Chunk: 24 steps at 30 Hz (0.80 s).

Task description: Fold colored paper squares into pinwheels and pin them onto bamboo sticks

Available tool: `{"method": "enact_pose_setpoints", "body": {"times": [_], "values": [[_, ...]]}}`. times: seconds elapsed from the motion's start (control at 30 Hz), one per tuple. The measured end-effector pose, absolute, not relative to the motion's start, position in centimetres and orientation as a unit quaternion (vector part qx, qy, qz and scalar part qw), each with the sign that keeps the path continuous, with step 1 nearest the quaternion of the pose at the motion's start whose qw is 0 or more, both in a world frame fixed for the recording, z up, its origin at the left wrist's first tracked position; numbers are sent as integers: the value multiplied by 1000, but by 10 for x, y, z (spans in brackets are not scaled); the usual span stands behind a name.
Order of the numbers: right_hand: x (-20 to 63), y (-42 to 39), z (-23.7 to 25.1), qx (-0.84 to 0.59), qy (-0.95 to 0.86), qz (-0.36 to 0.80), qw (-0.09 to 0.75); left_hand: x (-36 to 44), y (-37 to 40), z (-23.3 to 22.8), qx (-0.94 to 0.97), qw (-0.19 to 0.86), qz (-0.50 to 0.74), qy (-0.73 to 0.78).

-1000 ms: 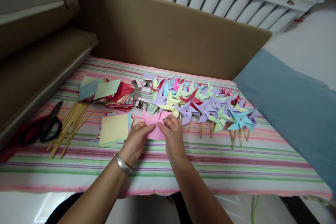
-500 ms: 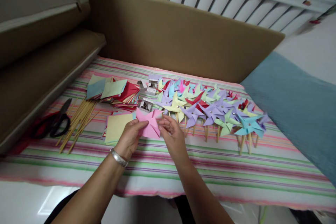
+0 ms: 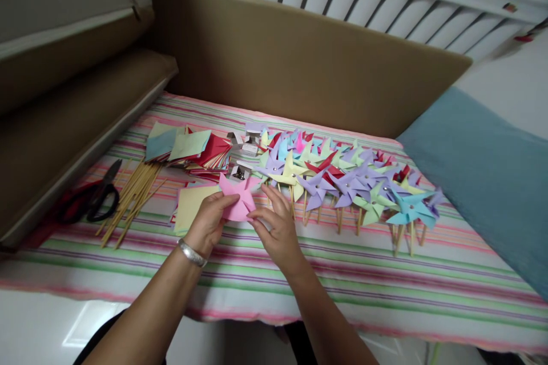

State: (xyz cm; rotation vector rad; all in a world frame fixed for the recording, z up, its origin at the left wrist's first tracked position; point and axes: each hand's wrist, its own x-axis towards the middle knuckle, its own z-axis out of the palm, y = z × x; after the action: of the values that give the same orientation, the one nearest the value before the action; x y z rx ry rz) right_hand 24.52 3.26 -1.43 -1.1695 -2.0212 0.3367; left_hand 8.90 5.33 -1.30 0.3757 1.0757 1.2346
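Pink paper (image 3: 238,201), just right of the yellow square (image 3: 191,207), is pinched by the left hand (image 3: 209,223); the right hand (image 3: 276,227), fingers spread, touches its edge.

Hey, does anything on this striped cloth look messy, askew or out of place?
Only a little: the wooden sticks lie fanned loosely beside the scissors, and the paper squares are stacked unevenly. Nothing looks spilled or damaged.
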Motion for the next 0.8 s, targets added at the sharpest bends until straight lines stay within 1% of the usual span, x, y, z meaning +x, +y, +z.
{"method": "enact_pose_setpoints", "body": {"times": [0.3, 0.43, 0.67, 0.8], "values": [[244, 37, -13, -521, -709, 209, 427, 107, 44, -14, 237, 681, 538, 437], [245, 39, -15, -540, -693, 206, 432, 112, 42, -12, 250, 680, 526, 445], [246, 37, -16, -552, -700, 184, 414, 112, 42, -17, 272, 686, 521, 430], [245, 37, -14, -566, -690, 192, 408, 112, 43, -21, 277, 685, 518, 431]]}}
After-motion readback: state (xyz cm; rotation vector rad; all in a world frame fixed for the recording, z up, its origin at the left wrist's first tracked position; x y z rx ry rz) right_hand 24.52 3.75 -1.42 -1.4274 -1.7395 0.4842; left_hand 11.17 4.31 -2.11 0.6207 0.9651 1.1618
